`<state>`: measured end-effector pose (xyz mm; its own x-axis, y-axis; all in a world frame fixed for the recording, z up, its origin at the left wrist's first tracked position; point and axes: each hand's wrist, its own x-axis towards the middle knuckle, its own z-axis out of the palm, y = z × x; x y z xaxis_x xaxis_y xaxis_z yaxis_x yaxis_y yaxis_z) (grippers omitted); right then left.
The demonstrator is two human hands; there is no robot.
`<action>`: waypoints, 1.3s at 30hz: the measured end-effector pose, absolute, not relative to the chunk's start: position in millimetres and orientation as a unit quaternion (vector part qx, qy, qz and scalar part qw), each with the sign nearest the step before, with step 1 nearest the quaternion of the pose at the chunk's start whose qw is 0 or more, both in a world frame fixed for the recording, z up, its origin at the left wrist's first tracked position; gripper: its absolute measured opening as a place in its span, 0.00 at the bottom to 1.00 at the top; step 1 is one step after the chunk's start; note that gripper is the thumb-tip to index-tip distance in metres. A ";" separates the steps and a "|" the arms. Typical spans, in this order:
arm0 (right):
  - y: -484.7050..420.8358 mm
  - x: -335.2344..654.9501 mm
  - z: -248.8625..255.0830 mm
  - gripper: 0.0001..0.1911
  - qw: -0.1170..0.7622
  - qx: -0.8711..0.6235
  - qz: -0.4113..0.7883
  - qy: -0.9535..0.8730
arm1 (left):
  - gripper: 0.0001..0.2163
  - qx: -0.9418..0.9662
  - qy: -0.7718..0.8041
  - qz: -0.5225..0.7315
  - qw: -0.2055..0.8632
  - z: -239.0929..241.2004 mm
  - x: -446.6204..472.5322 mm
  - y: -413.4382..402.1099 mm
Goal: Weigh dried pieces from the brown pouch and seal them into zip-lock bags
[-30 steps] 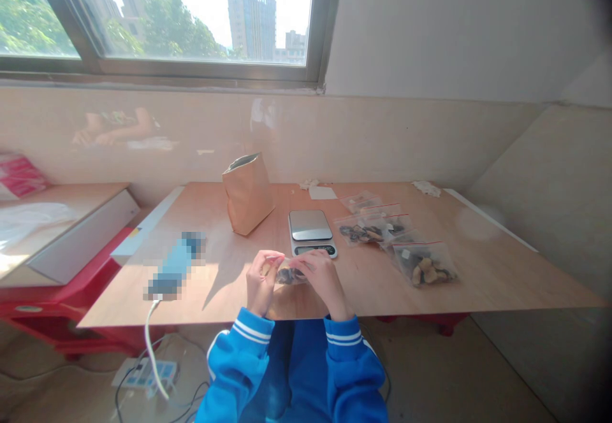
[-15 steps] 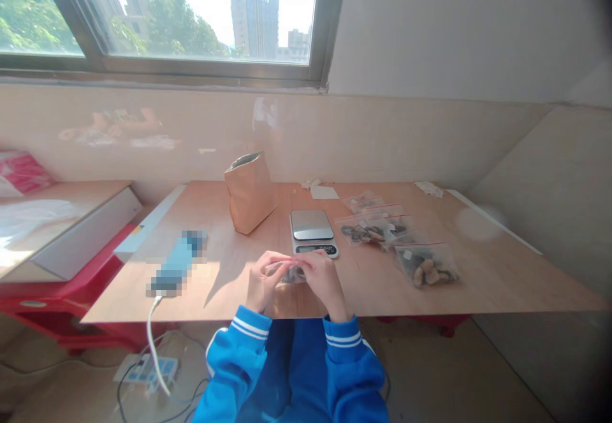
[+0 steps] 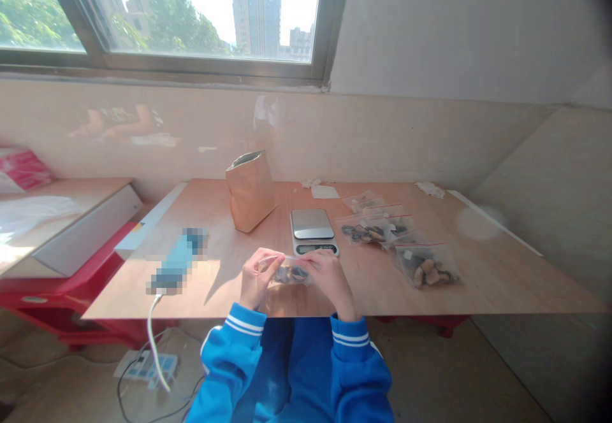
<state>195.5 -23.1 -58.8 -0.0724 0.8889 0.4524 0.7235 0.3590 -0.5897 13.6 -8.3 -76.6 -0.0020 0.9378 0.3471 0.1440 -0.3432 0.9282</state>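
Note:
Between my hands is a clear zip bag (image 3: pixel 291 274) with dark pieces in it, near the front edge of the table. My left hand (image 3: pixel 257 275) pinches the bag's top edge at the left. At the right, my right hand (image 3: pixel 329 274) grips the same edge, its fingers closed. Just beyond the bag stands a kitchen scale (image 3: pixel 312 224) with a bare metal plate; its display is partly behind my fingers. Right of the scale lie several filled zip bags, among them one with brown and dark pieces (image 3: pixel 428 270).
An upright brown paper bag (image 3: pixel 251 193) stands with its top open, left of the scale. A blurred phone-like object (image 3: pixel 176 264) with a white cable (image 3: pixel 152 340) lies at the left. White paper (image 3: pixel 325 192) rests at the back. A power strip (image 3: pixel 152 369) sits on the floor.
My hands have moved apart along the bag's top edge, the left one leftward and the right one rightward. More of the bag and its dark contents now shows between them.

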 end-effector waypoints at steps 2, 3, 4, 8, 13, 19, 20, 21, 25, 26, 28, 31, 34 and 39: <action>-23.1 195.0 -59.6 0.08 0.399 -0.553 0.099 -0.724 | 0.10 0.613 0.442 0.550 0.356 -76.3 12.8 -8.1; -23.1 194.4 -59.8 0.08 0.401 -0.551 0.096 -0.726 | 0.10 0.618 0.439 0.548 0.355 -75.8 12.7 -8.2; -23.2 193.8 -60.0 0.09 0.401 -0.549 0.092 -0.727 | 0.10 0.623 0.434 0.546 0.354 -75.2 12.8 -8.2; -23.4 191.2 -59.1 0.13 0.399 -0.547 0.078 -0.732 | 0.10 0.644 0.417 0.536 0.352 -74.1 14.1 -9.1; -24.4 188.6 -55.1 0.13 0.373 -0.565 0.099 -0.730 | 0.09 0.649 0.417 0.539 0.338 -74.0 15.5 -10.7; -30.5 183.2 -45.1 0.13 0.377 -0.562 0.074 -0.732 | 0.10 0.622 0.431 0.549 0.354 -73.3 16.4 -11.1; -31.7 181.3 -42.8 0.15 0.383 -0.557 0.070 -0.733 | 0.10 0.619 0.431 0.552 0.355 -72.9 16.6 -11.4; -32.6 179.2 -40.6 0.16 0.388 -0.552 0.068 -0.735 | 0.10 0.619 0.430 0.553 0.355 -72.2 16.8 -11.8; -32.3 171.6 -37.9 0.04 0.388 -0.543 0.054 -0.743 | 0.09 0.634 0.425 0.547 0.343 -68.5 16.9 -13.7; -31.5 170.5 -38.8 0.03 0.385 -0.544 0.045 -0.744 | 0.09 0.638 0.424 0.547 0.338 -67.9 16.8 -14.0; -29.9 169.7 -41.1 0.04 0.383 -0.544 0.026 -0.746 | 0.09 0.645 0.422 0.546 0.328 -67.4 16.8 -14.6; -29.1 169.9 -42.5 0.06 0.383 -0.544 0.012 -0.746 | 0.09 0.650 0.419 0.547 0.321 -68.0 18.3 -15.9; -29.6 168.7 -41.9 0.09 0.393 -0.554 0.000 -0.734 | 0.09 0.640 0.423 0.556 0.319 -67.6 23.4 -18.5; -28.4 163.9 -45.1 0.12 0.412 -0.576 -0.031 -0.706 | 0.09 0.616 0.449 0.565 0.315 -66.3 34.7 -23.3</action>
<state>163.9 -28.4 -45.1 0.0022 0.7868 0.6172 0.8380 0.3354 -0.4305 34.7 -23.3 -66.3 -0.0413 0.9093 0.4140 0.1971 -0.3988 0.8956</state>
